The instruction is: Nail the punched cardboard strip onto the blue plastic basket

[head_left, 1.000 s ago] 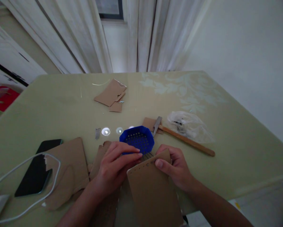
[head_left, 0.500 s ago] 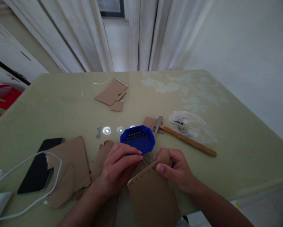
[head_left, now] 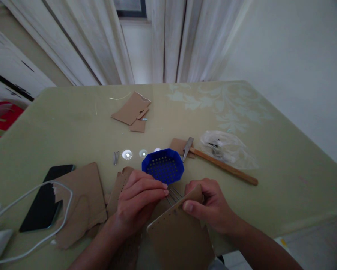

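Table (head_left: 283,157), left fingers (head_left: 148,184) bent, right fingers (head_left: 195,209) pinching cardboard (head_left: 179,240)

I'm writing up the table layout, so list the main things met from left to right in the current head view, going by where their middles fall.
Phone, loose nails, left hand, blue basket, held cardboard, right hand, plastic bag.

Person: hands and forearms, uncovered.
Left hand (head_left: 137,195) and right hand (head_left: 208,206): bare to the wrist; left forearm (head_left: 101,240) and right forearm (head_left: 258,238): likewise bare. Right thumbnail (head_left: 187,206): short. Grey patch (head_left: 217,264), lower edge: possibly clothing, too small to confirm.
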A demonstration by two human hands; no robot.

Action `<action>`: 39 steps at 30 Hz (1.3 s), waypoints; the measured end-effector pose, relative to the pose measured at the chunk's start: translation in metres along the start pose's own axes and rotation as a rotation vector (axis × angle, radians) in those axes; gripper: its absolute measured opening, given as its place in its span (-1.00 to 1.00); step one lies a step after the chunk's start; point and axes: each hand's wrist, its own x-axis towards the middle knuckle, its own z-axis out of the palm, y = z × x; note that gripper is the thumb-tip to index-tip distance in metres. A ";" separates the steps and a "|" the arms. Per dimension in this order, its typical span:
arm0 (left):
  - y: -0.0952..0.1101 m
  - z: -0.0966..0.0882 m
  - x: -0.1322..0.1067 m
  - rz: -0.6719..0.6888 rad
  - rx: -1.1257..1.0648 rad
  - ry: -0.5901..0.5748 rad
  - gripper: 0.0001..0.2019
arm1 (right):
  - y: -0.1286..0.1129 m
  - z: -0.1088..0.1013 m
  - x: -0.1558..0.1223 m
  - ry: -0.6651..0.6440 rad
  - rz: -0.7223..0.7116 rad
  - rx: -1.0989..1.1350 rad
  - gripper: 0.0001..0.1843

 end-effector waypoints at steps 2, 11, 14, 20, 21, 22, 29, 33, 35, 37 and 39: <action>0.004 -0.001 0.001 -0.007 -0.016 -0.027 -0.88 | -0.001 0.002 0.000 0.011 0.011 -0.018 -0.47; -0.005 -0.012 0.003 -0.141 -0.002 -0.051 -0.81 | 0.006 0.001 0.004 0.046 0.126 -0.011 -0.48; -0.006 -0.025 0.003 -0.194 0.008 0.016 -0.73 | 0.008 0.001 0.006 0.058 0.115 -0.002 -0.49; 0.004 -0.020 0.009 -0.053 0.047 -0.198 -0.78 | 0.005 0.002 0.006 0.062 0.065 -0.056 -0.53; 0.006 -0.016 0.008 -0.038 0.051 -0.197 -0.81 | 0.005 0.003 0.006 0.066 0.064 -0.076 -0.53; 0.009 -0.012 0.007 -0.023 0.053 -0.183 -0.80 | 0.005 0.003 0.006 0.068 0.066 -0.098 -0.53; 0.020 -0.022 0.003 -0.086 -0.030 0.050 -0.90 | 0.006 0.003 0.003 0.128 0.126 -0.100 -0.45; -0.022 -0.052 0.008 -0.629 0.367 0.271 -0.86 | 0.002 0.005 -0.002 0.118 0.125 -0.013 -0.39; -0.050 -0.067 0.005 -0.865 0.578 0.167 -0.72 | 0.001 0.005 -0.004 0.127 0.100 -0.023 -0.37; -0.072 -0.078 -0.001 -0.998 0.741 0.007 -0.69 | 0.001 0.004 -0.004 0.150 0.094 -0.027 -0.37; -0.086 -0.084 -0.008 -1.099 0.799 -0.126 -0.69 | 0.001 0.002 -0.002 0.181 0.099 -0.004 -0.37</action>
